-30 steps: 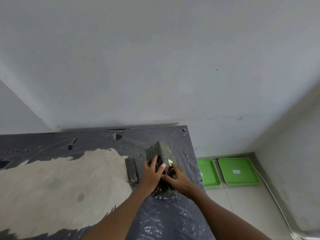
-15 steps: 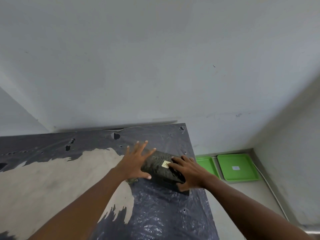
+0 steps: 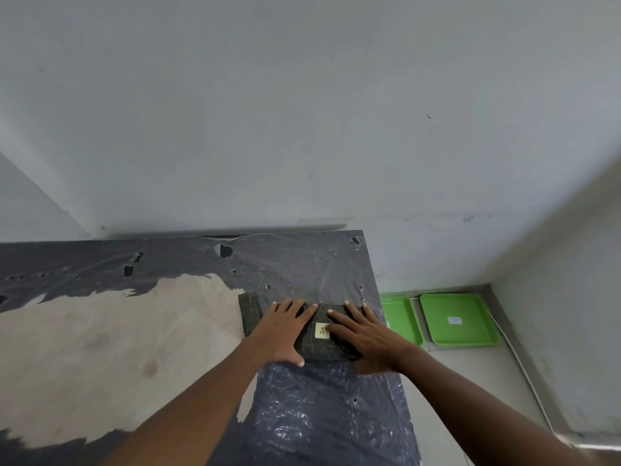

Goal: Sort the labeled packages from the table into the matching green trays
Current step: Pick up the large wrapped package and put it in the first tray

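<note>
A dark mottled package (image 3: 319,344) lies flat on the table (image 3: 134,348) near its right edge, with a pale label reading "A" on top. My left hand (image 3: 280,329) presses flat on its left part, fingers spread. My right hand (image 3: 361,334) lies flat on its right part, one finger partly over the label. A second dark package (image 3: 250,314) lies just left of it, partly under my left hand. Two green trays sit on the floor to the right: a near tray (image 3: 401,319), partly hidden by the table, and a far tray (image 3: 458,319) with a white label.
The table is covered by torn dark plastic film (image 3: 319,415) with bare beige board on the left. Grey walls stand behind and to the right. A white cable (image 3: 524,368) runs along the floor by the right wall.
The package went from standing upright between my hands to lying flat, label up. Both hands now rest flat on it, and the view shifted slightly.
</note>
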`<act>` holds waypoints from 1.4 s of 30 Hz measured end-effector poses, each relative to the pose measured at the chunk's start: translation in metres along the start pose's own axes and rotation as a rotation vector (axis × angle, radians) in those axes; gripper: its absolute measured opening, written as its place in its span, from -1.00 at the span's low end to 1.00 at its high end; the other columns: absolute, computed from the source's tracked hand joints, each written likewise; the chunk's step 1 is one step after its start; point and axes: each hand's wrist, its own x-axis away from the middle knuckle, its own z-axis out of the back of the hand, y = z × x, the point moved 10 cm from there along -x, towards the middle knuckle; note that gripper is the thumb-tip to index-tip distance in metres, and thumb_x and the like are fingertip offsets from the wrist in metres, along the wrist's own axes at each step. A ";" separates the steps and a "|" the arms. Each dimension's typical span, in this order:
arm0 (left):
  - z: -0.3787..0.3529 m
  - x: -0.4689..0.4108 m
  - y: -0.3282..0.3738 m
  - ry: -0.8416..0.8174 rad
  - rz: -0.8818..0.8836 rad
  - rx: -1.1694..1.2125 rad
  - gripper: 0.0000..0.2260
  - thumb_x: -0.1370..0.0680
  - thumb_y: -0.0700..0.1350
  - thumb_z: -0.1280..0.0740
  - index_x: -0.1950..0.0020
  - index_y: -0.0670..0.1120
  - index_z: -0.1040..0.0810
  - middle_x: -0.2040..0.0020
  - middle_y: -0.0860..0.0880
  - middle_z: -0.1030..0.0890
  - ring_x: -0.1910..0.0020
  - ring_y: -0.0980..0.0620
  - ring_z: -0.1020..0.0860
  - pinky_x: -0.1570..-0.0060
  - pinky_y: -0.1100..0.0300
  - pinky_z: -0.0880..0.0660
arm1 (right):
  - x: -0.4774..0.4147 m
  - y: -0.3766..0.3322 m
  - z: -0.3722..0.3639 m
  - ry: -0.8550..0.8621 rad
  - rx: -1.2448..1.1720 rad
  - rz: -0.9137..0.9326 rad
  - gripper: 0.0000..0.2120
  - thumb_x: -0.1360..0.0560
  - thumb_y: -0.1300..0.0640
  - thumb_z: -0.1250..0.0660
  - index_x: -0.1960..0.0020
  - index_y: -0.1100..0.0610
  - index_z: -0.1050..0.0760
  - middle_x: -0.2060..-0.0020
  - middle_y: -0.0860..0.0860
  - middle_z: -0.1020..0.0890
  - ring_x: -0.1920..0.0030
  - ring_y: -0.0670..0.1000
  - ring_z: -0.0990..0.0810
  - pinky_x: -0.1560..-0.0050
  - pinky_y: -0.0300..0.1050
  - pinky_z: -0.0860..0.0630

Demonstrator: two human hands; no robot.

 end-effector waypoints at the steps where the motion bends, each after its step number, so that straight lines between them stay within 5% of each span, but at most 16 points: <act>1: 0.000 0.000 0.000 0.009 0.008 -0.002 0.04 -0.28 0.30 -0.46 -0.55 0.02 0.08 -0.52 -0.14 -0.17 -0.47 -0.19 -0.19 -0.46 -0.18 -0.18 | 0.000 0.000 0.000 0.013 -0.011 -0.007 -0.11 -0.41 -0.22 -0.36 -0.54 -0.03 0.07 -0.57 0.08 0.03 -0.52 0.28 0.16 -0.45 0.41 0.12; 9: 0.002 0.008 -0.002 0.098 0.087 0.020 0.09 -0.22 0.33 -0.47 -0.53 -0.05 0.04 -0.43 -0.10 -0.28 -0.36 -0.15 -0.31 -0.39 -0.14 -0.29 | 0.006 0.024 -0.003 0.022 -0.167 -0.294 0.16 -0.33 -0.36 -0.37 -0.55 0.10 0.30 -0.55 0.20 0.16 -0.51 0.27 0.25 -0.46 0.37 0.09; 14: 0.003 0.016 -0.004 0.074 0.145 -0.014 0.18 -0.17 0.37 -0.49 -0.54 -0.11 0.05 -0.46 -0.13 -0.22 -0.41 -0.16 -0.25 -0.39 -0.20 -0.23 | 0.002 0.016 0.013 0.109 -0.116 -0.243 0.19 -0.20 -0.37 -0.44 -0.53 0.20 0.07 -0.38 0.17 -0.27 -0.37 0.21 -0.21 -0.39 0.22 -0.30; 21: 0.028 0.038 -0.004 0.232 0.150 -0.002 0.14 -0.13 0.41 -0.45 -0.52 -0.05 -0.02 -0.40 -0.14 -0.31 -0.38 -0.18 -0.31 -0.40 -0.16 -0.24 | 0.021 0.008 0.050 0.300 -0.146 -0.179 0.12 -0.18 -0.31 -0.47 -0.49 0.22 -0.06 -0.29 0.14 -0.34 -0.31 0.19 -0.26 -0.21 0.16 -0.50; 29: 0.064 0.052 0.029 0.309 0.163 -0.079 0.12 -0.17 0.35 -0.48 -0.52 -0.10 -0.02 -0.33 -0.13 -0.35 -0.31 -0.15 -0.35 -0.44 -0.18 -0.23 | 0.042 0.015 0.064 0.294 -0.001 -0.184 0.21 -0.20 -0.42 -0.39 -0.53 0.24 0.08 -0.35 0.19 -0.29 -0.34 0.22 -0.25 -0.40 0.26 -0.24; 35: 0.078 0.054 0.041 0.318 0.155 -0.130 0.11 -0.15 0.34 -0.50 -0.50 -0.10 -0.05 -0.28 -0.14 -0.35 -0.23 -0.14 -0.36 -0.37 -0.15 -0.31 | 0.070 0.023 0.071 0.277 -0.038 -0.299 0.32 -0.20 -0.51 -0.35 -0.54 0.16 0.32 -0.55 0.25 0.08 -0.52 0.28 0.18 -0.49 0.31 0.12; 42: 0.078 0.036 0.065 0.326 0.061 -0.120 0.08 -0.10 0.34 -0.48 -0.44 -0.12 -0.13 -0.19 -0.13 -0.39 -0.13 -0.11 -0.38 -0.28 -0.11 -0.40 | 0.124 0.046 0.051 0.231 -0.098 -0.401 0.26 -0.26 -0.38 -0.44 -0.55 0.16 0.29 -0.55 0.19 0.06 -0.52 0.28 0.03 -0.47 0.27 -0.09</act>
